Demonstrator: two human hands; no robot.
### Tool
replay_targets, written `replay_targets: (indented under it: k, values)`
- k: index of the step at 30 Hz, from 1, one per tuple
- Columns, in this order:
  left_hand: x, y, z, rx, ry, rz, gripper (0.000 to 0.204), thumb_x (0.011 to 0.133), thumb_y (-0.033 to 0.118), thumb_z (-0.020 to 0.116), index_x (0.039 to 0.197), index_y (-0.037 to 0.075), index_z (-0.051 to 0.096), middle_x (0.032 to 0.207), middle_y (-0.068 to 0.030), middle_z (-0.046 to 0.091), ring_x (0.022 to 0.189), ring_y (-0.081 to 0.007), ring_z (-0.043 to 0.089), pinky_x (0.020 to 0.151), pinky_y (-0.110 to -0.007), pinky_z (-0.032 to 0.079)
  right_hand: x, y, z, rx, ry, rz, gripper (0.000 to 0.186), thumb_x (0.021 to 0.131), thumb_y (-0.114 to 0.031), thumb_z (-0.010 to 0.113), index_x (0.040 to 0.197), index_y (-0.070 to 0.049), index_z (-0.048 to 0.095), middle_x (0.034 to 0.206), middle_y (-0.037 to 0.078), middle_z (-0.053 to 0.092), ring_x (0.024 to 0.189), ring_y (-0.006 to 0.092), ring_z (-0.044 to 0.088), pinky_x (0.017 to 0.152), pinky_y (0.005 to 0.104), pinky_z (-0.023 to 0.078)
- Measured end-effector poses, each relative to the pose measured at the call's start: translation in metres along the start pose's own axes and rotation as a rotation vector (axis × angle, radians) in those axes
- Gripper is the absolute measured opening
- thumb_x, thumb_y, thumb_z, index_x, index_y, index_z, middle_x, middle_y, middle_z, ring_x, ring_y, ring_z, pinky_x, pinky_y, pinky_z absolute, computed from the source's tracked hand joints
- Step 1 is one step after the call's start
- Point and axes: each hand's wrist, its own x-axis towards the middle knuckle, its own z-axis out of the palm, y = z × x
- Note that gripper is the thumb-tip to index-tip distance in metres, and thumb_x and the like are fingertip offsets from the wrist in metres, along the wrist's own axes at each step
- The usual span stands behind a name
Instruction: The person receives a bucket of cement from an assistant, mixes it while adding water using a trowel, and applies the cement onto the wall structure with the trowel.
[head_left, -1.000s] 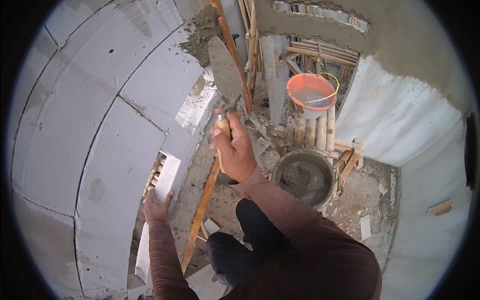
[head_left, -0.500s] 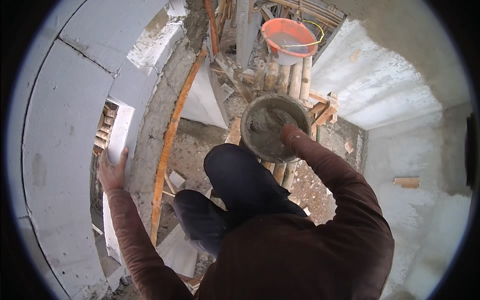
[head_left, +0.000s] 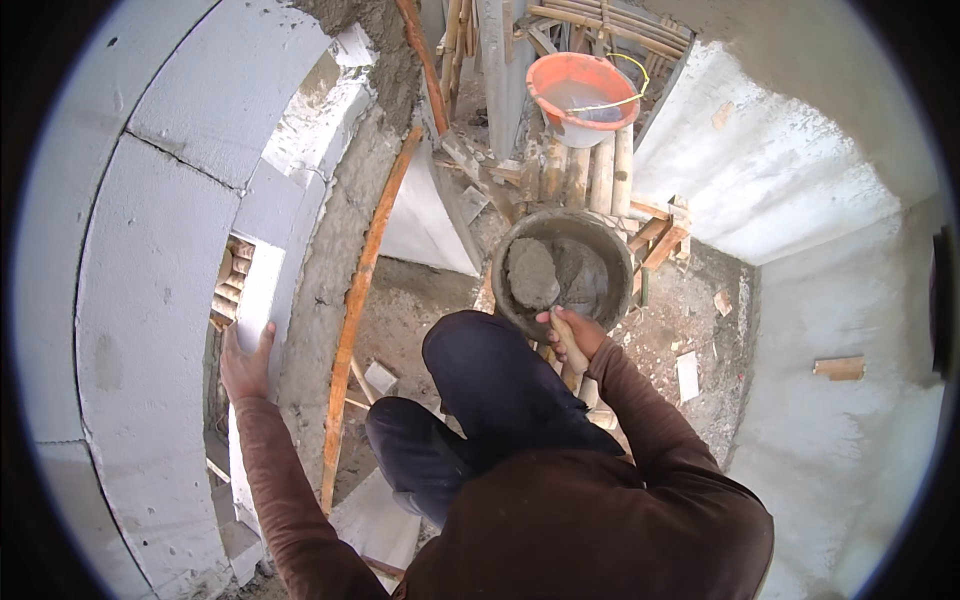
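Note:
My right hand (head_left: 580, 337) grips the wooden handle of a trowel (head_left: 567, 342). Its blade, covered by a grey lump of wet mortar (head_left: 533, 274), is over the dark round bucket (head_left: 626, 262) in front of my knees. More wet mortar lies inside that bucket. At the left, my left hand (head_left: 247, 364) grasps the edge of a narrow white block (head_left: 262, 285) in the wall, fingers on the side of the gap and thumb on the other. Part of the block is hidden under this hand and forearm.
Grey-white block wall (head_left: 150, 260) curves along my left, with an orange-brown wooden strip (head_left: 362, 290) beside it. An orange bucket (head_left: 540, 70) holding liquid stands on bamboo poles (head_left: 602, 175) ahead. A partly plastered wall (head_left: 820, 290) rises at right. Rubble covers the floor.
The trowel has come up out of the mortar bearing a lump, and my right hand has drawn back toward me. My left hand keeps its grasp on the block. The view has shifted slightly.

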Motion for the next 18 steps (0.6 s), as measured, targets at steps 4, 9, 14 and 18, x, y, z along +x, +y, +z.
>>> replay_targets:
  k: [4, 9, 14, 18]
  values:
    - [-0.004, 0.006, -0.009, -0.077, -0.04, -0.026, 0.082, 0.077, 0.057, 0.074, 0.129, -0.003, 0.055, 0.123, -0.0249, 0.061, 0.117, -0.0391, 0.058, 0.096, -0.046, 0.046, -0.033, -0.045, 0.045, -0.047, -0.023, -0.237, 0.042, 0.1, -0.035, 0.041, 0.128, -0.005, 0.052, 0.076, 0.004, 0.053, 0.054, 0.0149, 0.048, 0.049, 0.0288, 0.043]
    - [-0.007, 0.006, -0.004, -0.101, 0.071, 0.038, 0.071, 0.08, 0.054, 0.073, 0.126, 0.001, 0.057, 0.121, -0.0217, 0.063, 0.115, -0.0376, 0.059, 0.096, -0.045, 0.047, -0.076, -0.145, 0.132, 0.062, -0.079, -0.786, 0.046, 0.101, -0.035, 0.042, 0.136, -0.005, 0.046, 0.082, 0.005, 0.053, 0.057, 0.0129, 0.052, 0.048, 0.0277, 0.048]
    - [-0.015, -0.003, -0.001, -0.266, 0.231, 0.035, 0.055, 0.09, 0.047, 0.064, 0.119, 0.0, 0.06, 0.111, -0.0203, 0.065, 0.11, -0.0374, 0.06, 0.094, -0.044, 0.047, -0.072, -0.244, 0.228, 0.142, -0.115, -1.367, 0.05, 0.102, -0.03, 0.049, 0.144, -0.005, 0.036, 0.088, 0.005, 0.054, 0.061, 0.0109, 0.055, 0.049, 0.0255, 0.05]
    - [-0.01, 0.002, -0.002, -0.171, 0.34, 0.046, 0.044, 0.097, 0.04, 0.054, 0.111, -0.001, 0.062, 0.11, -0.0201, 0.065, 0.103, -0.0354, 0.062, 0.092, -0.043, 0.047, -0.02, -0.317, 0.28, 0.191, 0.252, -1.892, 0.055, 0.101, -0.026, 0.052, 0.147, -0.003, 0.031, 0.098, 0.009, 0.056, 0.069, 0.0117, 0.059, 0.054, 0.0249, 0.051]
